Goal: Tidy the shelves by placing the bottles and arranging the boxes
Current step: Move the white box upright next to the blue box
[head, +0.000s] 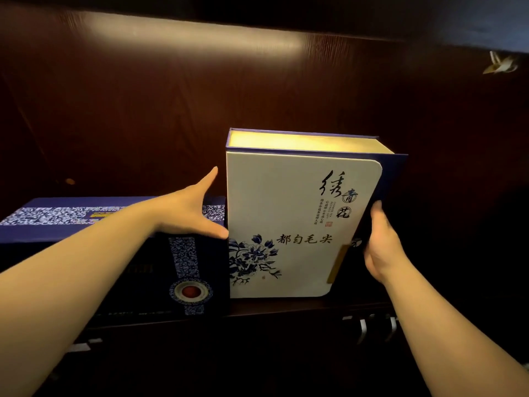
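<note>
A white tea box (289,213) with blue flowers and black calligraphy stands upright on the dark wooden shelf (286,308). My right hand (380,245) grips its dark blue right side. My left hand (189,213) is spread flat against the box's left edge, thumb at the front corner and fingers pointing up behind it. Left of it a dark blue box (160,270) with a patterned band and a round red seal stands against the white box. No bottle is in view.
The dark wooden back wall (257,90) of the shelf closes the space behind. An upper shelf edge (429,30) runs overhead at the right. Metal handles (372,328) show below the shelf front at the right.
</note>
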Demonstrator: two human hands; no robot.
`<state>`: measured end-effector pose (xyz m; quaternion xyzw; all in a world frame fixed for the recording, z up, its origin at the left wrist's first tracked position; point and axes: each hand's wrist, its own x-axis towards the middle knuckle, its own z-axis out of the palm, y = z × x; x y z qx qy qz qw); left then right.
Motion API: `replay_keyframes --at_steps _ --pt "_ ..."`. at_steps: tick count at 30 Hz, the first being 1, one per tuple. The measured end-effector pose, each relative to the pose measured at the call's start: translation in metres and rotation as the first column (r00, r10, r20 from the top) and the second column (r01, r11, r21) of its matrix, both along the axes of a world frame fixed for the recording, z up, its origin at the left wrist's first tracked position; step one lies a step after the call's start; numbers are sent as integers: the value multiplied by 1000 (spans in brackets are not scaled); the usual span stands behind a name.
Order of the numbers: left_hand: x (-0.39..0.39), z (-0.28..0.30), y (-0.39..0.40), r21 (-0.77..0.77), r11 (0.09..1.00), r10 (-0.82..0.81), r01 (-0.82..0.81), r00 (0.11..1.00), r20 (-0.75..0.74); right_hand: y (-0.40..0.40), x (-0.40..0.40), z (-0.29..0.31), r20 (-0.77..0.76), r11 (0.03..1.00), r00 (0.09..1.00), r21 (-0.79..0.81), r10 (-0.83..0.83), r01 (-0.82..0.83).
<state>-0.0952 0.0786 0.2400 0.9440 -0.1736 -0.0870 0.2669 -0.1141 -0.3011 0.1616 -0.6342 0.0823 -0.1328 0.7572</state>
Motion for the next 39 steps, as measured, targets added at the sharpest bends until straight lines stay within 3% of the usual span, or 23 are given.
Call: replay_keyframes --at_steps 4,22,24,25,27,29,34,39 --pt "12 -2 -20 -189 980 -43 57 996 78 1 3 -2 -15 1000 1000 10 -23 23" --pt "13 -9 -26 -225 971 -53 79 991 119 2 6 -2 -18 999 999 30 -31 31" --pt "14 -1 -16 -107 989 -98 103 994 56 -1 5 -3 -7 1000 1000 19 -14 14" --pt "15 4 -9 32 995 -98 97 995 32 -2 5 -3 -7 1000 1000 15 -6 7" --pt "15 10 7 354 934 -67 57 998 16 -3 4 -4 -10 1000 1000 13 -2 3" --pt "15 10 19 499 864 -48 57 998 -30 -2 2 -7 -8 1000 1000 14 4 -4" --pt "14 5 21 543 835 -102 85 995 1 0 1 -11 -14 998 1000 59 22 -21" --pt "16 0 19 420 903 -118 93 992 34 -3 3 -12 -38 998 999 61 28 -26"
